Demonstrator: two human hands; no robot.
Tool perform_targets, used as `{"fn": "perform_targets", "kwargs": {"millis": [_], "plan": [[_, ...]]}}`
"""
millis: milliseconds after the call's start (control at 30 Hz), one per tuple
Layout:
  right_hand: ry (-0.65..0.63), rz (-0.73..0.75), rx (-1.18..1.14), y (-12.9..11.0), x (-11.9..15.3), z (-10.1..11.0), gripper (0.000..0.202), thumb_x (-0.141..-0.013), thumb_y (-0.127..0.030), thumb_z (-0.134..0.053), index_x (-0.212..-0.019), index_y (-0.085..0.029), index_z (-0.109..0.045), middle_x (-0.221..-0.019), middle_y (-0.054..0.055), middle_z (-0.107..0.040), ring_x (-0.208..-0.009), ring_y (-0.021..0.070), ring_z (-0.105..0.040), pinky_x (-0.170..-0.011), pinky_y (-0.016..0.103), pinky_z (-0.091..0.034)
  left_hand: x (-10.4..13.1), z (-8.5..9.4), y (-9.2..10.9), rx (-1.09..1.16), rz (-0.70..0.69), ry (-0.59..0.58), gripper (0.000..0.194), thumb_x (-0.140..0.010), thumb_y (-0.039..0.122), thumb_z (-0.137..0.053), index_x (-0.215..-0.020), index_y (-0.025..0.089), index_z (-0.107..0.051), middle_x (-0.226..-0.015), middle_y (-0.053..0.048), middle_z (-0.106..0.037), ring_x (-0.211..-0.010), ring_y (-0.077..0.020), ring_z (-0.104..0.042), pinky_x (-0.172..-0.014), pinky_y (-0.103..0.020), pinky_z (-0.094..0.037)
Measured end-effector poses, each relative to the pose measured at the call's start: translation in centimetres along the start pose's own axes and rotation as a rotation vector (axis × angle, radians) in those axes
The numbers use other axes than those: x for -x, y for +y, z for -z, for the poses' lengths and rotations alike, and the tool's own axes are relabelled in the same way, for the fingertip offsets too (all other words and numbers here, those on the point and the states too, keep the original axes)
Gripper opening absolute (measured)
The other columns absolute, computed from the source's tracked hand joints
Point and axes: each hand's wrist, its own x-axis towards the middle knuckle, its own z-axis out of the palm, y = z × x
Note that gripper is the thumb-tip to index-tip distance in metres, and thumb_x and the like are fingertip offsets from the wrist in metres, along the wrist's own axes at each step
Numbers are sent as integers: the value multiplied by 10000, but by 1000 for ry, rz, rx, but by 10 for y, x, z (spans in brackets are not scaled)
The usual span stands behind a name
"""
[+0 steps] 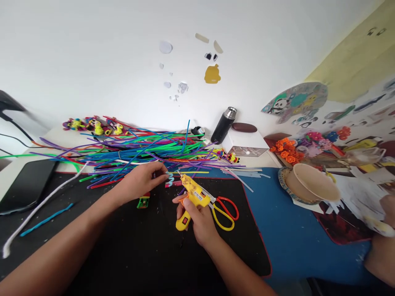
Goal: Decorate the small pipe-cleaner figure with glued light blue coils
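My left hand [146,179] pinches a small light-blue coiled piece [170,179] between thumb and fingertips. A yellow hot glue gun [194,193] is gripped in my right hand [199,218], its nozzle pointing up and left, close beside the coil. Red-and-yellow-handled scissors [226,213] lie just right of the glue gun on the black mat [129,255]. Below my left hand sits a small green and red item [143,201], partly hidden. A heap of colourful pipe cleaners [138,150] spreads behind both hands.
A phone [26,185], a white cord [43,207] and a blue twisted pipe cleaner [46,220] are at left. Behind stand a black thermos [224,124] and white box [247,142]. Bowls [314,183] and orange flowers [285,151] are right, near another person's arm [381,255].
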Motion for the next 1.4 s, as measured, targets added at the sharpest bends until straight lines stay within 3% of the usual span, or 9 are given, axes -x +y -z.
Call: {"fn": "perform_targets", "kwargs": {"millis": [200, 300, 433, 733, 933, 1200, 1400], "plan": [[129, 58, 13, -15, -54, 0, 519, -868, -652, -734, -988, -151, -793, -638, -13, -600, -477, 100, -496, -399, 200, -354, -11, 21, 5, 11, -29, 4, 343, -982, 526, -542, -959, 229, -714, -903, -24, -750, -772, -212, -650, -687, -300, -456], [191, 65, -41, -19, -80, -4, 522, -807, -627, -785, -1006, -144, -783, -632, -26, -585, -465, 90, -449, -389, 201, -308, -13, 24, 4, -1, -38, 5, 343, -987, 519, -531, -941, 229, -709, -879, -21, -745, -758, -210, -646, -674, -300, -446], [181, 44, -89, -17, -98, -10, 550, -760, -621, -830, -1037, -149, -771, -651, -35, -575, -486, 85, -428, -401, 196, -257, -13, 23, 1, 2, -17, -14, 344, -987, 523, -531, -961, 229, -710, -887, -26, -751, -757, -214, -654, -676, -304, -450], [99, 10, 70, 2, -88, 3, 498, -776, -614, -817, -1013, -182, -741, -666, -32, -596, -531, 127, -478, -484, 251, -377, -11, 20, -1, -29, -16, -17, 309, -998, 506, -557, -986, 241, -713, -925, -18, -738, -777, -206, -647, -679, -294, -449], [62, 43, 226, 2, -84, 1, 384, -809, -554, -787, -776, -186, -682, -640, -12, -595, -602, 146, -524, -586, 275, -433, -7, 15, 3, -76, -46, -63, 289, -1012, 479, -542, -984, 236, -697, -879, -16, -712, -726, -191, -620, -636, -285, -421], [111, 39, 211, -1, -83, 1, 350, -814, -536, -785, -828, -198, -694, -624, -27, -576, -571, 147, -525, -538, 269, -424, -5, 13, 11, -110, -75, -68, 322, -1004, 496, -529, -932, 230, -696, -831, -21, -713, -709, -196, -630, -610, -281, -415], [76, 67, 230, 3, -81, 1, 356, -827, -500, -784, -729, -191, -637, -676, -7, -608, -638, 143, -544, -597, 262, -453, -3, 11, 17, -75, -52, -86, 332, -995, 511, -534, -955, 232, -709, -822, -15, -711, -694, -191, -618, -602, -274, -416]]}}
